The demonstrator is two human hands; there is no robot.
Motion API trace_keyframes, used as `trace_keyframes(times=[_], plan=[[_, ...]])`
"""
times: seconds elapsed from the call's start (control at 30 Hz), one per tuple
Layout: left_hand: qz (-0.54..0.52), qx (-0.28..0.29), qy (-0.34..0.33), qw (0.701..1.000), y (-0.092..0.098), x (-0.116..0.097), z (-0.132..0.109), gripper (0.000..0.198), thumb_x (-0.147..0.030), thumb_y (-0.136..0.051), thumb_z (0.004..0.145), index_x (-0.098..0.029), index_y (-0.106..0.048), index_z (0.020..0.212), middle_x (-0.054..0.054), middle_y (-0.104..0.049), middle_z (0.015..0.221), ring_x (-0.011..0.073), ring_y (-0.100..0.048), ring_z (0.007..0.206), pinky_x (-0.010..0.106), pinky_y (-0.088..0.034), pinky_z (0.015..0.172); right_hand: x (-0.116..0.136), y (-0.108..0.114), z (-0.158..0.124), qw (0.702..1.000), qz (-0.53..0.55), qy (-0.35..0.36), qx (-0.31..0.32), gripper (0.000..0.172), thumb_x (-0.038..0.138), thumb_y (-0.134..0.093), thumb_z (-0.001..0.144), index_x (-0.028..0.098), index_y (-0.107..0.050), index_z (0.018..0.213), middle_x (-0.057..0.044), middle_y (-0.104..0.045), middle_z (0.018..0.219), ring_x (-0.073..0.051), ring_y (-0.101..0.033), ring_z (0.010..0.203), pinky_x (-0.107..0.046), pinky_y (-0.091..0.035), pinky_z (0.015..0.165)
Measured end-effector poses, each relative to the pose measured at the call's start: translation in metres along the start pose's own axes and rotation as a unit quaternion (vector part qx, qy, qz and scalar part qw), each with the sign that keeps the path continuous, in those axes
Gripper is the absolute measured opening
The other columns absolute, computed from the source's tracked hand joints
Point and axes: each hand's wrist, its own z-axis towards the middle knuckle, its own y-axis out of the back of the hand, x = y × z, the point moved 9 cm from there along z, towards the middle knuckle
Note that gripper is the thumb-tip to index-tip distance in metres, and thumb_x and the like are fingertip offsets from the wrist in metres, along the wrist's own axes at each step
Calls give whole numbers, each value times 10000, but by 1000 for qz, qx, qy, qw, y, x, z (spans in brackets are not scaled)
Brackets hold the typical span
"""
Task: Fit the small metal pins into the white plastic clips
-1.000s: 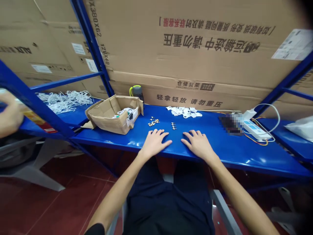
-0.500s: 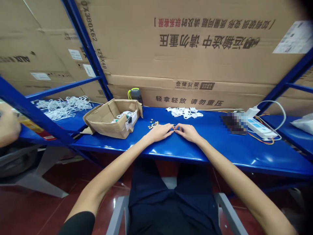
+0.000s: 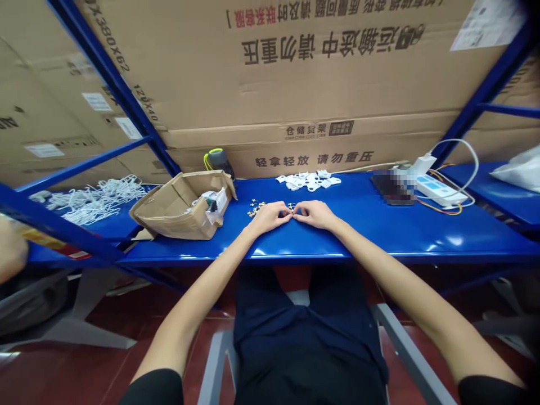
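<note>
- The left hand [image 3: 270, 216] and the right hand [image 3: 317, 214] rest on the blue shelf [image 3: 379, 230], knuckles up and fingers curled in, with thumb and fingertips of both meeting in a close pinch.
- Whether anything sits inside that pinch is too small to tell.
- A few small metal pins [image 3: 291, 206] lie on the shelf right at the meeting fingertips, touching or just behind them.
- A larger cluster of metal pins [image 3: 255, 208] lies just beside the left hand, on its far left side.
- Farther back, near the wall of cartons, lies a heap of white plastic pieces [image 3: 307, 180].
- To the left of the hands stands an open cardboard box [image 3: 177, 211] with white and dark parts inside, and a dark bottle [image 3: 217, 160] with a yellow-green loop stands behind it.
- To the right, well apart from the hands, lies a white power strip [image 3: 436, 190] with cables, beside a blurred dark object [image 3: 390, 188].
- On the next shelf to the left lies a tangle of white cords [image 3: 93, 194].
- Another person's hand [image 3: 10, 253] shows at the left edge.
</note>
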Motion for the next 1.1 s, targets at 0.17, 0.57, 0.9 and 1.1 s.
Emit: trace_keyframes(times=[0.17, 0.57, 0.9, 1.1], plan=[[8, 2, -13, 1000, 1, -6, 0, 228, -362, -637, 1019, -212, -809, 1031, 37, -758, 1038, 172, -685, 884, 276, -483, 788, 7, 6, -1, 1000, -13, -6, 21, 218, 387, -656, 926, 271, -772, 1069, 6, -753, 908, -172, -624, 785, -270, -330, 671], [10, 26, -21, 999, -2, -12, -2, 194, -331, -609, 1008, -195, -747, 1002, 41, -745, 1038, 176, -676, 895, 276, -468, 784, 8, 6, -5, 998, 5, 49, 46, 283, 486, -631, 987, 270, -763, 1115, -5, -732, 945, -172, -613, 809, -267, -344, 692], [-22, 18, -27, 999, -2, -8, -1, 107, -293, -648, 950, -214, -719, 944, 2, -704, 899, 157, -634, 787, 269, -435, 723, 5, 10, -5, 997, -11, 41, 69, 173, 359, -632, 929, 263, -732, 1033, 8, -693, 873, -164, -571, 756, -274, -290, 645], [48, -38, 34, 998, 25, 12, -5, 119, -304, -656, 973, -226, -745, 990, 14, -749, 982, 179, -685, 875, 277, -460, 760, -34, 27, -6, 996, -74, -40, 19, 177, 342, -611, 963, 257, -729, 1063, -25, -751, 978, -193, -632, 818, -277, -326, 655]])
